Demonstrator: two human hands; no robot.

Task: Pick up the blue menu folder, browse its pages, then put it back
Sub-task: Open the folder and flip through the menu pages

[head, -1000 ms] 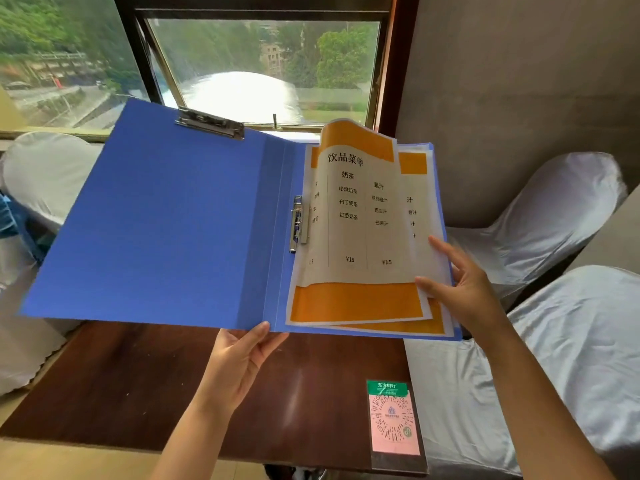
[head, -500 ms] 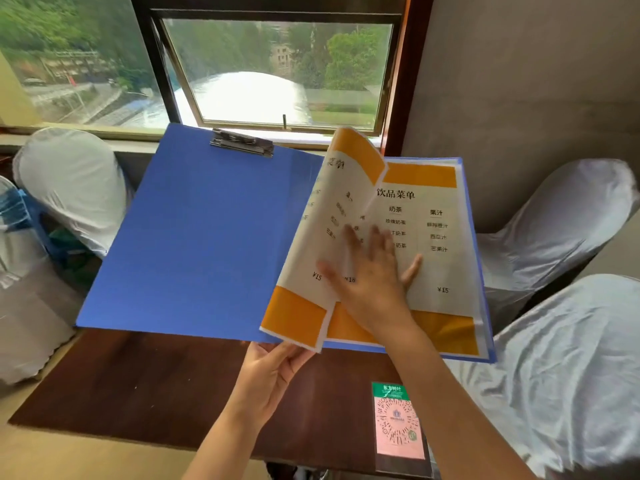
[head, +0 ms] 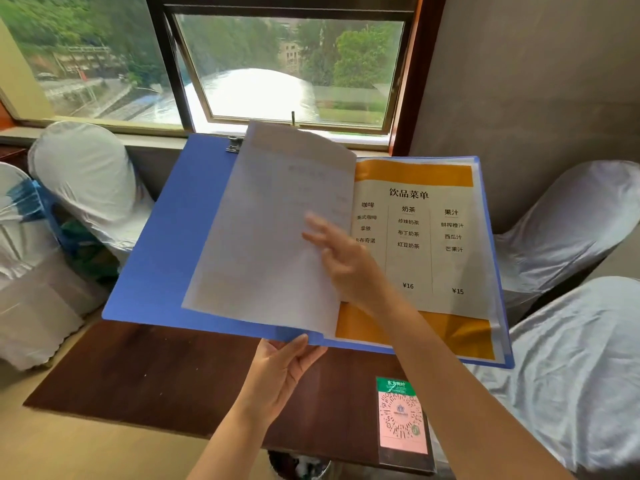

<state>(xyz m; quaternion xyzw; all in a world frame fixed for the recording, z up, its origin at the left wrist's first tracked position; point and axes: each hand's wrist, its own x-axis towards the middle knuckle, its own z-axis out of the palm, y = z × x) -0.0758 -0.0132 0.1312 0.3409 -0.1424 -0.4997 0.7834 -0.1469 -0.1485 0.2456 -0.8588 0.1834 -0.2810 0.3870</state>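
Observation:
The blue menu folder (head: 173,244) is held open and tilted above the dark wooden table (head: 166,375). My left hand (head: 280,372) grips its bottom edge at the spine, thumb on top. A turned page (head: 263,237) lies over the left cover, its pale blank back facing up. My right hand (head: 349,265) rests on that page near the spine, fingers spread and blurred. On the right side, an orange-and-cream menu page (head: 426,251) with three columns of drinks and prices is showing.
A pink QR-code card (head: 401,419) in a clear stand lies on the table's near right corner. White-covered chairs stand at left (head: 86,181) and right (head: 561,220). A window (head: 287,64) is behind the folder. A bin (head: 298,465) sits under the table.
My right hand swept the top menu page from right to left, laying it over the left cover. The page beneath is uncovered. The folder shifted slightly right and lower in view.

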